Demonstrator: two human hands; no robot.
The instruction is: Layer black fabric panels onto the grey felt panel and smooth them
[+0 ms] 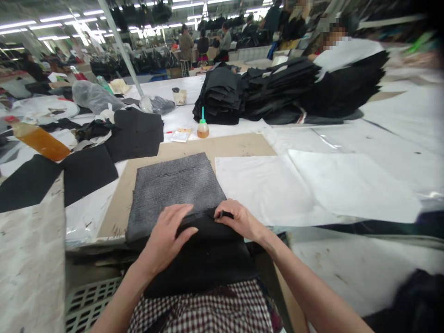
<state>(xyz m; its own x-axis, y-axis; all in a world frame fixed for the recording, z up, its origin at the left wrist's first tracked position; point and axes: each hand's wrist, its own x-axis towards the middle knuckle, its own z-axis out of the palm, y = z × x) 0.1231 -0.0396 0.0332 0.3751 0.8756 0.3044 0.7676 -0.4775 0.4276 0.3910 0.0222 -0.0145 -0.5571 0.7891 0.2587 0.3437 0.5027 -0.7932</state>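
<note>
A piece of black fabric (211, 259) hangs over the table's front edge towards my lap, its upper part lying on the table. A grey, woven-looking face (173, 185) shows beyond the fold, flat on brown cardboard. My left hand (169, 236) rests on the fold at the left, thumb and fingers apart. To its right, my right hand (239, 219) pinches the fabric's folded edge between thumb and bent fingers. A small dark loop or end shows by those fingertips; I cannot make out what it is.
Brown cardboard (243, 144) lies under the work, with white sheets (263, 189) at its right. A small glue bottle (203, 128) stands behind. Stacks of black pieces (222, 92) fill the back; an orange-liquid bottle (41, 141) lies left. Another person (340, 37) is beyond the stacks.
</note>
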